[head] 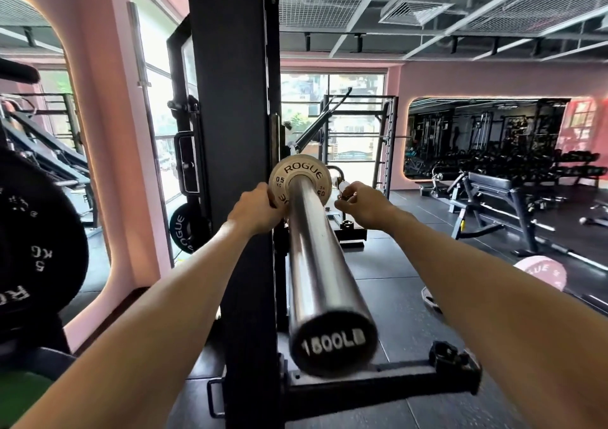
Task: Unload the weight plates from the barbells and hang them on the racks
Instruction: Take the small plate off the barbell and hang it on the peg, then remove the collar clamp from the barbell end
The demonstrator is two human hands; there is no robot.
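Seemingly near the end of this sleeve's unloading, one small pale change plate (298,178) is all that remains on the barbell sleeve (316,257), far in against the black rack upright (233,132). The left hand (260,205) grips its left edge; the right hand (363,202) is curled beside it, contents unclear. Sliding it off and hanging it are left.

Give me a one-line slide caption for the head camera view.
Left hand grips a small Rogue plate on the barbell sleeve; right hand pinches a small object beside it.
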